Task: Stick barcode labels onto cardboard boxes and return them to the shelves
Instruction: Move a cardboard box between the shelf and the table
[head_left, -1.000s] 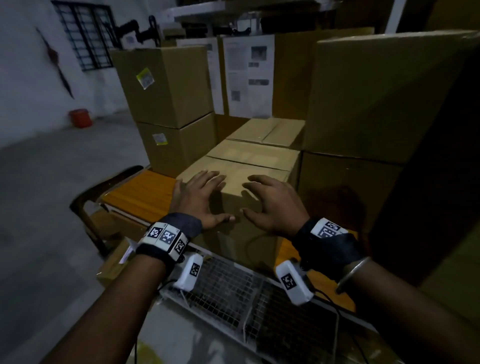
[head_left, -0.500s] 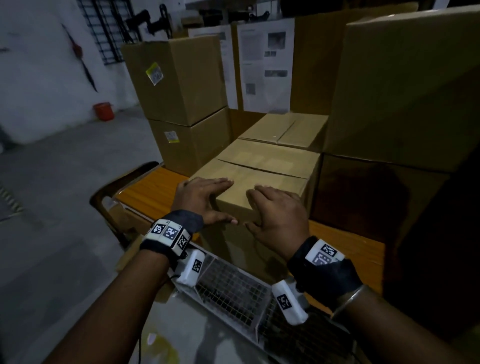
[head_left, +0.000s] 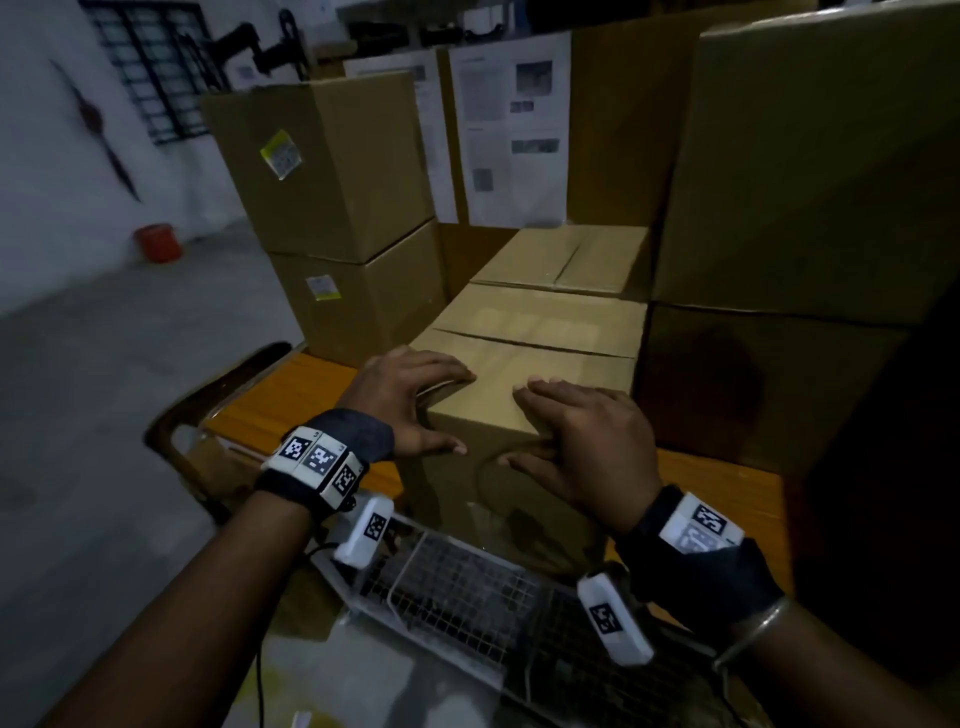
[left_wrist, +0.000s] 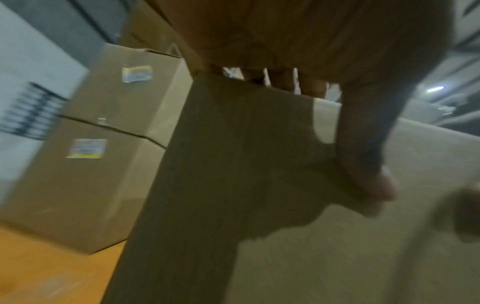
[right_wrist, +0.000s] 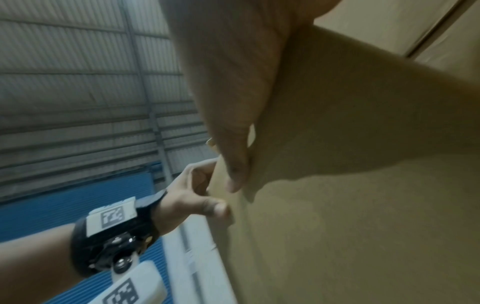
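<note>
Head view, orange tabletop (head_left: 270, 395), stacked boxes (head_left: 332, 218), grey floor (head_left: 104, 364)

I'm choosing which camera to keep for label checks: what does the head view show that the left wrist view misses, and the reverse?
Only the head view shows the right hand flat on the nearest box, the wire basket and the posted papers. Only the left wrist view shows the left hand's thumb pressed on the box's side. Both show the left hand and two labelled stacked boxes.

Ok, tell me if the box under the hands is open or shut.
Shut: the box has both top flaps lying flat, meeting at a seam.
</note>
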